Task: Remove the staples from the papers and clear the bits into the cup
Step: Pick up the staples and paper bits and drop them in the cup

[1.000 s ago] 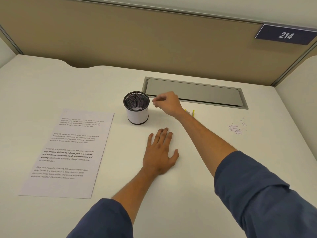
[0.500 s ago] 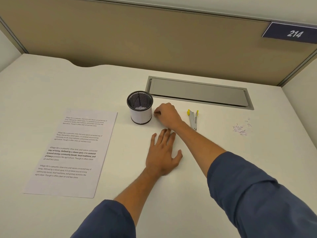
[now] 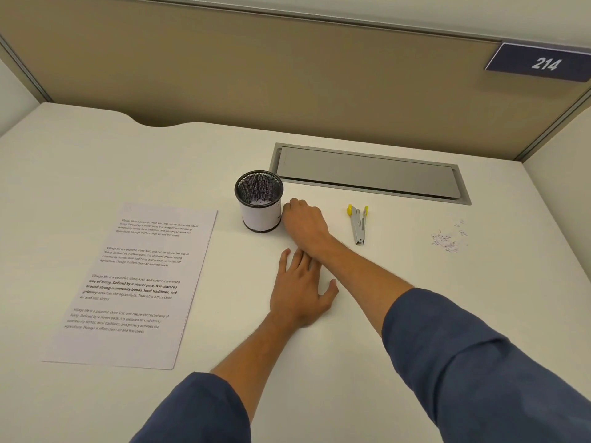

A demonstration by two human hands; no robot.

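Observation:
A black mesh cup point(image 3: 259, 215) with a white sleeve stands mid-desk, with a few pale bits at its bottom. My right hand point(image 3: 305, 223) sits on the desk just right of it, fingers curled, knuckles close against the cup's side; whether they touch is unclear. My left hand point(image 3: 300, 289) lies flat on the desk just below the right wrist, fingers spread. A printed paper stack point(image 3: 134, 282) lies to the left. A silver staple remover point(image 3: 358, 223) with yellow tips lies right of my right hand. A small pile of staple bits point(image 3: 447, 239) is scattered far right.
A grey cable hatch point(image 3: 367, 172) is set into the desk behind the cup. A tan partition with a blue "214" sign point(image 3: 543, 63) closes off the back. White side walls stand at left and right.
My right hand came down from beside the cup's rim, where its fingertips were pinched together, to the desk beside the cup's right side. The left hand has stayed flat.

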